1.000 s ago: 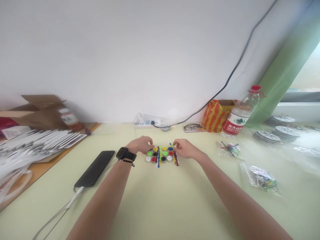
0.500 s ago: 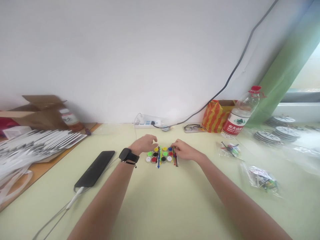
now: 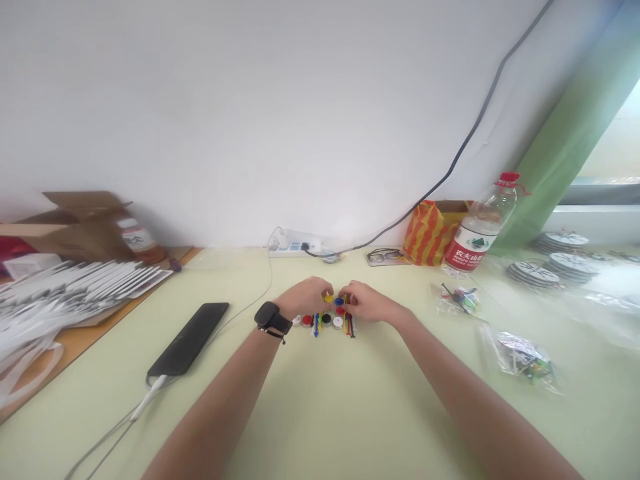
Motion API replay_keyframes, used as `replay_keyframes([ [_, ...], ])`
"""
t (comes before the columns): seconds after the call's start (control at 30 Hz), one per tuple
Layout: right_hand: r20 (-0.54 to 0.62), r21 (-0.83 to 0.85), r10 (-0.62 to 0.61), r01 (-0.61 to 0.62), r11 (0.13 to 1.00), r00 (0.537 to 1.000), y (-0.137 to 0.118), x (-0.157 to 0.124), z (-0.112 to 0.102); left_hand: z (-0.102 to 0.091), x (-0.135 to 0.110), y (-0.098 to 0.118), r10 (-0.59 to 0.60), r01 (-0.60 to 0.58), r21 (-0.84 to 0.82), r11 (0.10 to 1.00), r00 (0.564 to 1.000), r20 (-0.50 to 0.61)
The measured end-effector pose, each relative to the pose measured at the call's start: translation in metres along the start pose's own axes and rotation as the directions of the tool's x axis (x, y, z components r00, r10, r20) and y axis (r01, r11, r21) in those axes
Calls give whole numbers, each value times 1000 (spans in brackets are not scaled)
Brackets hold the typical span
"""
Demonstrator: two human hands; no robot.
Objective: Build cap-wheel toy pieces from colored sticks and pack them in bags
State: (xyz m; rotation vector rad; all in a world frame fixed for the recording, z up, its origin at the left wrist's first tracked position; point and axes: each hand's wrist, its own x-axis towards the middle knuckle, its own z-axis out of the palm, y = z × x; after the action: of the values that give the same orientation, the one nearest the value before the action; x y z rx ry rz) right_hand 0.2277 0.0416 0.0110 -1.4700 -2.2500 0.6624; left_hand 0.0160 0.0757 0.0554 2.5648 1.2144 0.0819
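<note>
My left hand reaches over the left part of the small coloured pieces, covering several. Its thumb and forefinger are curled together at a small yellow disc, which still lies on the table. From the other side comes my right hand, thumb and forefinger apart beside a blue disc and a red disc. Along the near row lie a red disc, a black disc and a white disc. Thin coloured sticks lie between the discs; more sticks lie under my right fingers.
A black phone on a charging cable lies left. At the back are a power strip, glasses, a striped bag and a large bottle. Bags of small parts lie right, near stacked discs.
My left hand has moved right, from the left edge of the pieces to the yellow disc, covering discs that showed before. My right thumb and forefinger have spread apart near the blue disc.
</note>
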Motion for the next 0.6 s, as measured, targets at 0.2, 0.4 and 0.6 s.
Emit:
replay_keyframes([
  [0.2,-24,24,-18,19,1000,1000,-1,-2,-3,1,2,-9,13,-13,-45,999,1000,-4],
  [0.4,-59,5,-36,37,999,998,2,1,1,-1,0,-8,9,-8,-58,998,1000,11],
  [0.6,-130,4,-52,53,999,990,2,3,10,-7,-1,-9,17,-14,-77,997,999,28],
])
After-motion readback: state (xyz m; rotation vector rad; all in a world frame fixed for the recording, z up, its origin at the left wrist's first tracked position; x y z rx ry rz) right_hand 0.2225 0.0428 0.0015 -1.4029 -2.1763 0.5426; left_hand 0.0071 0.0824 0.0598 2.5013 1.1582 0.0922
